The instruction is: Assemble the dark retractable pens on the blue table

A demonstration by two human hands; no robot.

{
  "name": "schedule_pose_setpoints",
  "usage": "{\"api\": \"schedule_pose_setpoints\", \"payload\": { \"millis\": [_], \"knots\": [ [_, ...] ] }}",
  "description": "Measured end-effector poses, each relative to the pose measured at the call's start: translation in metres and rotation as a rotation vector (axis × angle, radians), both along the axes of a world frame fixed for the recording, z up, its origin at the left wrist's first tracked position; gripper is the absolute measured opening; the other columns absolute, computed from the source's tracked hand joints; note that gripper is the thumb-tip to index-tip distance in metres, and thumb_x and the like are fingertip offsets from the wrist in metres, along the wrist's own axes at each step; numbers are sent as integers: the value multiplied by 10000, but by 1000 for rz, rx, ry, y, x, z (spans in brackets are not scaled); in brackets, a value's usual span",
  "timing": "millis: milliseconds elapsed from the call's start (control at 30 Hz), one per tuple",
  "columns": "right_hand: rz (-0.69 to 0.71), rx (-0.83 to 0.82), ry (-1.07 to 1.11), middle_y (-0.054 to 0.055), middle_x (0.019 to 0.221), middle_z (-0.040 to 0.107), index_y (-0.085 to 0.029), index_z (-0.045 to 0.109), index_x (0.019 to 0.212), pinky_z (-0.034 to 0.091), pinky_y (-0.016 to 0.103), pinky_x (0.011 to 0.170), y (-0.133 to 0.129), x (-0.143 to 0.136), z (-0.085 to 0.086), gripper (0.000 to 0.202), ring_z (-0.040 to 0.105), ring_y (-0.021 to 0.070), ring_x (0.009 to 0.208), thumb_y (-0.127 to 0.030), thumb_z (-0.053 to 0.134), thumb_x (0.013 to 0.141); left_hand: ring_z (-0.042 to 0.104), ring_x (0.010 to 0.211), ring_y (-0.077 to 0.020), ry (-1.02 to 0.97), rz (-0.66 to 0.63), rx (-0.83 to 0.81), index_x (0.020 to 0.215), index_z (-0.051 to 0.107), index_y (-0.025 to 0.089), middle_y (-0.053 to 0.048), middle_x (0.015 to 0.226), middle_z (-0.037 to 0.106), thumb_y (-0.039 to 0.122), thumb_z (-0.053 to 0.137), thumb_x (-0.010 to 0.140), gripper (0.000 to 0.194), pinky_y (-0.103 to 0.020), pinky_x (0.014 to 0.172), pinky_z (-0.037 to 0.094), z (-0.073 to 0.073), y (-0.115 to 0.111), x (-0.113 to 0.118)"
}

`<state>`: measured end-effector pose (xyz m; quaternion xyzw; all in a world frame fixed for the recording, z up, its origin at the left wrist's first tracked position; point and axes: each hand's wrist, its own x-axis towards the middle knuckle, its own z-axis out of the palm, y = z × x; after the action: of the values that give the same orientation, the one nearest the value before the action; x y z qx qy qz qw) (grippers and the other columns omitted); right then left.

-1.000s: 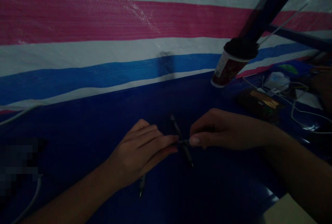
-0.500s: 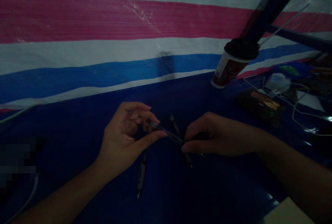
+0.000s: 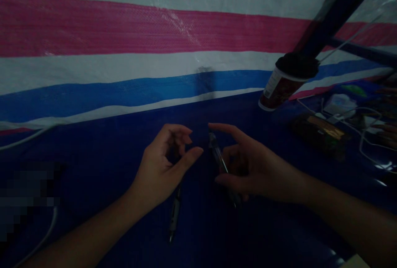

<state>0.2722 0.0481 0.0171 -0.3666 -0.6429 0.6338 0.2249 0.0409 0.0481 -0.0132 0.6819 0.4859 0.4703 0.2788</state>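
Note:
My left hand (image 3: 163, 162) is raised over the dark blue tabletop, its fingers loosely curled and its thumb apart, with nothing between them. A dark pen (image 3: 174, 216) lies below it, its upper end behind the hand. To the right, my right hand (image 3: 248, 162) has its index finger stretched out and its thumb apart. A clear pen (image 3: 219, 158) slants down between these two fingertips, close to the hand. Its lower part overlaps a dark pen tip (image 3: 235, 199) beneath the thumb, and where the two separate is too dark to tell.
A lidded paper cup (image 3: 283, 82) stands at the back right, near a blue frame post (image 3: 338, 15). Farther right are a dark pouch (image 3: 322, 133) and white cables (image 3: 361, 139). Striped sheeting (image 3: 139, 32) hangs behind the table. A blurred dark object (image 3: 27, 197) is at the left.
My left hand has let go of the clear pen, which has swung to a steeper slant at my right hand. My right index finger and thumb have spread apart. The view has shifted slightly.

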Motion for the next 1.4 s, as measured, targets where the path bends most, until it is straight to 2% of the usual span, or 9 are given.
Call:
{"api": "schedule_pose_setpoints", "payload": {
  "millis": [67, 200, 367, 533, 667, 933, 1067, 1200, 1400],
  "knots": [
    [-57, -27, 13, -82, 775, 627, -329, 303, 1562, 482, 145, 364, 2, 2, 3, 826, 604, 70, 430, -227, 779, 895, 601, 696, -123, 45, 12, 0, 1056, 616, 216, 21, 829, 619, 311, 668, 954, 150, -250, 623, 500, 1, -1, 0],
    [-93, -98, 90, -73, 797, 656, -381, 185, 1592, 536, 174, 373, 4, 4, 7, 923, 655, 104, 428, -265, 787, 903, 559, 624, -120, 103, 51, -23, 1030, 635, 218, 24, 784, 610, 356, 591, 1011, 146, -248, 548, 449, 2, -2, 0],
    [-104, -70, 108, -76, 737, 643, -296, 356, 1473, 510, 162, 357, 6, 5, 7, 717, 636, 102, 391, -301, 791, 903, 540, 571, -114, 115, 58, -57, 961, 640, 217, 38, 715, 594, 360, 582, 1009, 162, -239, 502, 412, 2, 0, 0],
    [-103, -22, 40, -69, 748, 660, -304, 329, 1504, 510, 178, 366, 8, 8, 6, 780, 658, 118, 421, -299, 807, 888, 545, 530, -119, 232, 66, -44, 915, 636, 216, 48, 646, 569, 351, 598, 980, 155, -247, 490, 409, 4, -3, 3],
    [-107, 14, -18, -86, 681, 631, -270, 384, 1476, 438, 159, 330, 9, 10, 7, 693, 608, 98, 369, -318, 781, 910, 491, 433, -124, 409, 85, -54, 948, 597, 227, 90, 556, 499, 404, 638, 935, 183, -262, 445, 344, 5, -7, 4],
    [-144, 94, -113, -104, 631, 631, -285, 269, 1534, 413, 171, 312, 14, 8, 4, 835, 602, 121, 341, -316, 798, 889, 557, 452, -188, 799, -32, 20, 962, 551, 238, 86, 525, 568, 374, 599, 903, 155, -376, 654, 397, 7, -4, -1],
    [-170, 106, -77, -122, 619, 587, -280, 318, 1494, 388, 175, 294, 15, 9, 3, 763, 557, 100, 320, -299, 787, 893, 564, 454, -158, 597, -79, -56, 988, 545, 233, 108, 527, 544, 264, 561, 885, 109, -341, 625, 421, 8, -2, -1],
    [-252, 180, -27, -134, 624, 554, -322, 283, 1544, 409, 191, 289, 14, 11, 8, 833, 529, 88, 314, -273, 790, 885, 559, 494, -126, 343, -59, 20, 1017, 564, 227, 94, 585, 554, 244, 556, 908, 111, -272, 520, 399, 8, -8, 1],
    [-282, 175, -29, -129, 601, 559, -300, 366, 1446, 399, 208, 297, 13, 9, 13, 738, 547, 107, 324, -275, 807, 855, 512, 473, -96, 155, -78, -41, 1077, 612, 205, 85, 599, 549, 217, 560, 939, 147, -231, 469, 375, 8, -9, 1]
  ]
}}
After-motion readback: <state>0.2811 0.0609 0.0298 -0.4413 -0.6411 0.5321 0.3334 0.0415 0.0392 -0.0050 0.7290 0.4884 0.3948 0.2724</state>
